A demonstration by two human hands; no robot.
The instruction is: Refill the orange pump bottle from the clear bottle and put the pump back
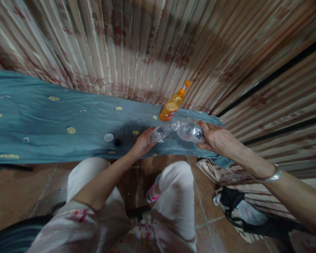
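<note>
My left hand [145, 140] is closed around a small clear plastic bottle [160, 132], which leans toward the right. In my right hand [213, 137] is a larger clear plastic bottle [186, 129] with a printed label, lying almost level, its neck pointing left. The two bottles meet neck to neck above the cloth; I cannot tell whether liquid passes between them. Just behind them an orange pump bottle [171, 107] with a red label stands on the cloth. To the left of my left hand lie a white round lid [109, 137] and a small black cap [117, 142].
A blue-green patterned cloth [47, 123] covers the long narrow table. Behind and to the right hang pleated curtains [137, 45]. My knees are close to the table's front edge. A black bag-like item [234, 200] lies low at the right, near the tiled floor [200, 196].
</note>
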